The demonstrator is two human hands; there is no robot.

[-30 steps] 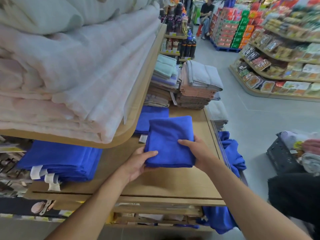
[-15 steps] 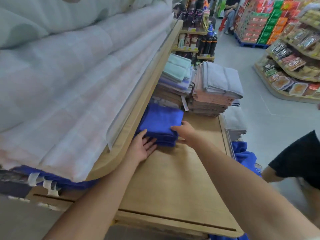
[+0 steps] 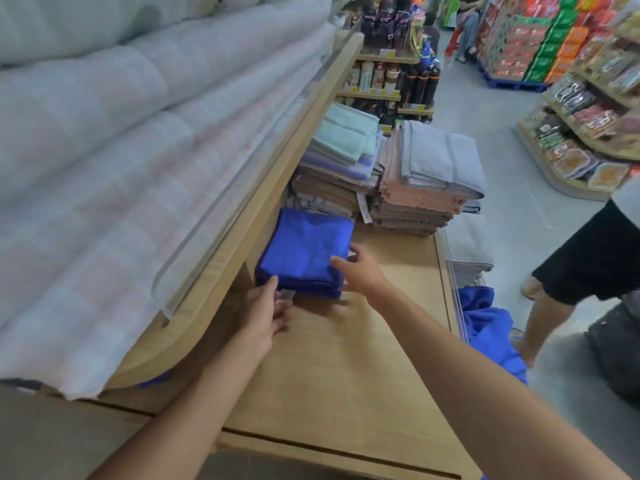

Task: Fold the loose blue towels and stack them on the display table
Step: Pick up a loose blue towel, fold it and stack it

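The left hand (image 3: 268,311) lay at the front left corner of the stack of folded bright blue microfibre towels (image 3: 304,254). Its thumb was raised against the stack's front edge and its fingers were loosely bent beside a small pale tag (image 3: 287,294) that hung from that edge. Motion blur hid whether the fingers pinched the tag or only touched it. The right hand (image 3: 362,271) was spread open, gripping nothing, with the thumb laid on the top towel near its front right corner and the straight fingers set against the stack's right side. The stack sat far back on the light wooden worktop (image 3: 346,368), tucked partly beneath the curved wooden upper shelf (image 3: 242,216), which carried thick pale checked quilts (image 3: 121,150). Just behind the blue stack stood a pile of mint, lilac and brown folded towels (image 3: 341,157), and beside that a pile of grey, pink and taupe folded towels (image 3: 426,181). Off the worktop's right edge, lower down, lay a heap of loose blue towels (image 3: 488,327), with folded grey towels (image 3: 471,251) beyond it. A person in black shorts (image 3: 588,258) stood in the aisle on the right
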